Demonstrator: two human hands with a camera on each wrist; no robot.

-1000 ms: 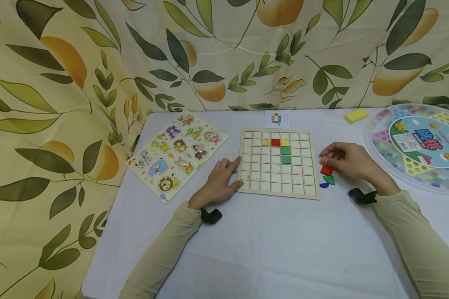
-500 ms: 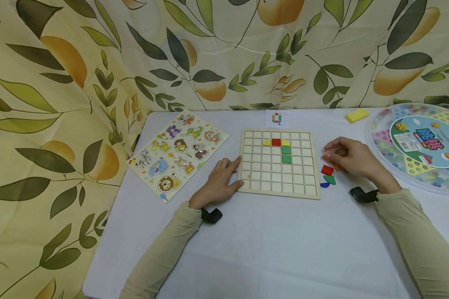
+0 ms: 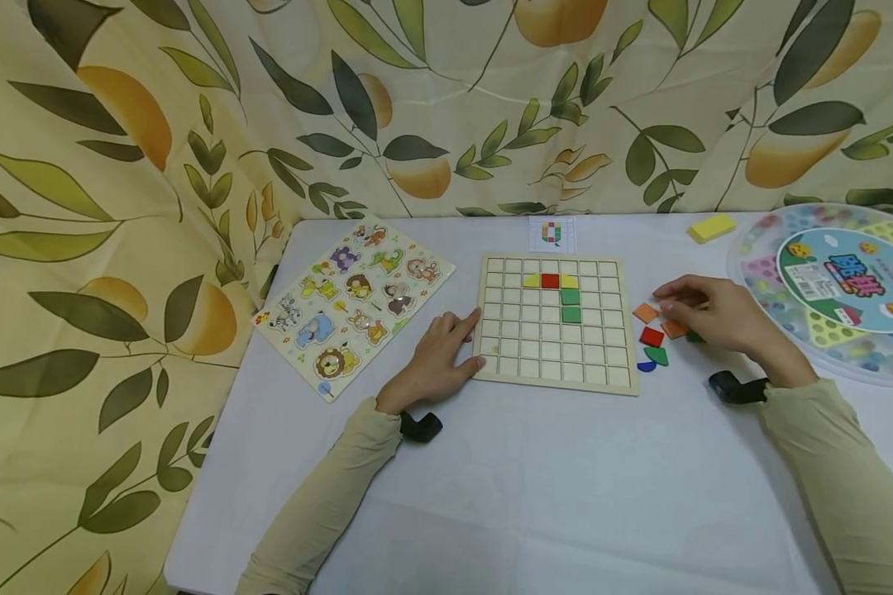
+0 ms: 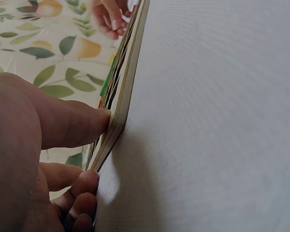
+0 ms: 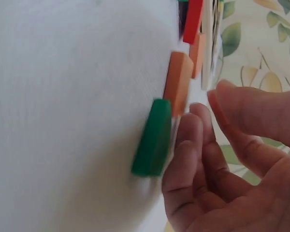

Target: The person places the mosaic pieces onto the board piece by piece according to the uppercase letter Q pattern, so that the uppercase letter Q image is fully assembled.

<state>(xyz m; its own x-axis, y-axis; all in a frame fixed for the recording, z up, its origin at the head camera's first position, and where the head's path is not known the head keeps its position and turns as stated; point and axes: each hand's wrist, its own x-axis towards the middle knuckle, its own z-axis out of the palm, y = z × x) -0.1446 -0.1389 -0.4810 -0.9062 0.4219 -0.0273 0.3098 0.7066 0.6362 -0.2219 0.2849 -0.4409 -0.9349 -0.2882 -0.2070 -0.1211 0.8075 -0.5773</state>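
A wooden grid board [image 3: 521, 355] holds a red square [image 3: 550, 282], a yellow piece on each side of it, and two green squares [image 3: 570, 306] below the right-hand yellow one. My left hand [image 3: 433, 364] touches the board's left edge with extended index finger and thumb; the thumb [image 4: 75, 123] presses on it in the left wrist view. Right of the board, my right hand [image 3: 718, 318] hovers beside two orange pieces [image 3: 646, 312], its fingers loosely bent. No piece plainly shows between its fingertips. A green piece [image 5: 152, 140] lies by its fingers, mostly hidden in the head view.
Nearer me lie a red square [image 3: 651, 337], a green leaf-shaped piece [image 3: 656, 356] and a blue piece [image 3: 647, 366]. A pattern card [image 3: 569, 240] is behind the board. An animal puzzle [image 3: 357, 302] lies left; a yellow block [image 3: 711, 228] and a round clear box [image 3: 759, 322] stand right.
My right hand has moved slightly right, away from the board, uncovering two orange pieces and part of a green one. The left hand stays at the board's edge.
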